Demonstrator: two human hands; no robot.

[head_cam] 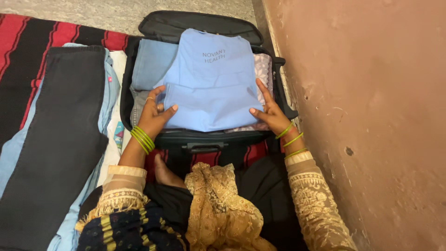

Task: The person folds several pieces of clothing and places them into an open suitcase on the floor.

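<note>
1. Far left: a red-and-black striped woven blanket (pixel 18 42) covers the floor. On it lies a stack of folded garments, with a long black folded cloth (pixel 60 139) on top and a pale blue fabric layer (pixel 110 88) showing at its edges. This stack is outside the case.
2. Centre left: the left hand (pixel 155 114) lies flat, fingers spread, on the near left corner of a folded light blue cotton garment (pixel 211 83). It is pressing, not gripping. Green bangles (pixel 142 138) sit on the wrist.
3. Centre: the open black soft-sided suitcase (pixel 200 23) stands against the wall with its lid raised at the far end. The light blue garment lies on top of its contents and fills most of the opening. Below it, a folded grey-blue denim piece (pixel 151 62) shows at the left and a pale patterned cloth (pixel 265 65) at the right.
4. Centre right: the right hand (pixel 269 114) lies open on the near right corner of the same garment, fingers extended, with nothing enclosed.
5. Right: a bare pinkish plaster wall (pixel 371 116).
6. Status, as judged: several layers are already packed, the blue garment is laid in and being smoothed, and the left stack is not yet packed.
</note>
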